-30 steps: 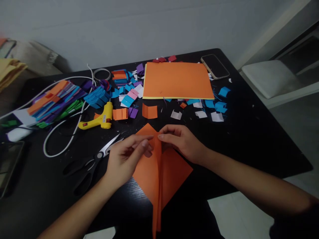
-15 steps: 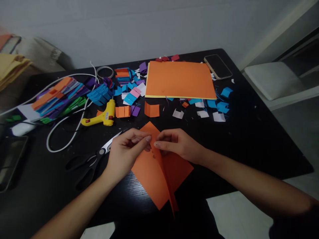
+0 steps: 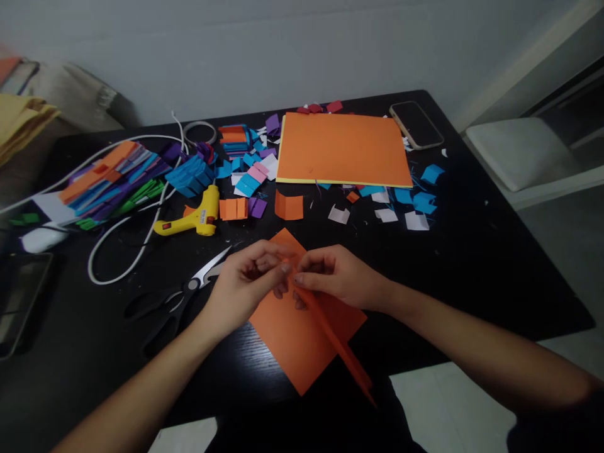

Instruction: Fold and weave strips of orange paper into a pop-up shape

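A folded or rolled orange paper (image 3: 337, 340) slants from my fingertips down to the right, past the table's front edge. My right hand (image 3: 337, 277) pinches its upper end. My left hand (image 3: 255, 277) has thumb and fingers closed together at the same end, right beside the right fingertips. Beneath both hands a flat orange sheet (image 3: 292, 352) lies on the black table, turned cornerwise. Black-handled scissors (image 3: 192, 286) lie partly open just left of my left hand.
A yellow glue gun (image 3: 202, 214), white cable (image 3: 94, 251) and bundles of coloured strips (image 3: 113, 179) lie at left. Behind my hands are an orange sheet stack (image 3: 344, 151), small folded papers (image 3: 289, 206) and a phone (image 3: 416, 124). A white stool (image 3: 519, 151) stands at right.
The lower end of the folded orange paper has swung to the right and looks narrower. Both hands stay close together, with small finger movements at its upper end.
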Tool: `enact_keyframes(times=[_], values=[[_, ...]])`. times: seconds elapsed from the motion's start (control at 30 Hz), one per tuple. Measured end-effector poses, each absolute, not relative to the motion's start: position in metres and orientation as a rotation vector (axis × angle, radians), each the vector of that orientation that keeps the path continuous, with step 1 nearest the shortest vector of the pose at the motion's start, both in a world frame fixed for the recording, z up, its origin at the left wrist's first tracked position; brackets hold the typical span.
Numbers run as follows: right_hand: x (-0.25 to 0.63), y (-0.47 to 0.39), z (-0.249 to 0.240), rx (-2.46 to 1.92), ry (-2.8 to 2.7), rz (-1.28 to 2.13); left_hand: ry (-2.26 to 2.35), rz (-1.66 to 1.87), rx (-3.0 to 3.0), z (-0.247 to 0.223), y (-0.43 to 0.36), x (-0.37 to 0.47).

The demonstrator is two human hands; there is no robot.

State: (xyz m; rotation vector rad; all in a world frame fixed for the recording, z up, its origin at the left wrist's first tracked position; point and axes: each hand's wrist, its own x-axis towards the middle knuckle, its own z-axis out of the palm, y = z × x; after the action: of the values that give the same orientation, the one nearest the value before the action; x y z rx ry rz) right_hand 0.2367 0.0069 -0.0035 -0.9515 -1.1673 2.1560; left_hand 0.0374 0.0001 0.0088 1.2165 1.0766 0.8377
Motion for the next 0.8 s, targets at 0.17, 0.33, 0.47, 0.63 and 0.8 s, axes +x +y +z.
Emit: enact_keyframes(times=[0.17, 0.33, 0.47, 0.63, 0.8], values=[[0.238, 0.007, -0.008, -0.991, -1.048, 2.203, 1.163, 0.883, 1.291, 0.01, 0.002, 0.031], [0.244, 0.015, -0.009, -1.036, -1.067, 2.179, 1.311, 1.067, 1.31, 0.011, 0.01, 0.017], [0.25, 0.022, -0.009, -1.049, -1.168, 2.125, 1.303, 1.096, 1.332, 0.013, 0.016, 0.006], [0.251, 0.018, -0.008, -1.071, -1.371, 2.099, 1.17, 0.688, 1.609, 0.02, 0.016, 0.001], [0.251, 0.016, -0.006, -1.091, -1.492, 2.102, 1.068, 0.373, 1.618, 0.019, 0.015, 0.003]])
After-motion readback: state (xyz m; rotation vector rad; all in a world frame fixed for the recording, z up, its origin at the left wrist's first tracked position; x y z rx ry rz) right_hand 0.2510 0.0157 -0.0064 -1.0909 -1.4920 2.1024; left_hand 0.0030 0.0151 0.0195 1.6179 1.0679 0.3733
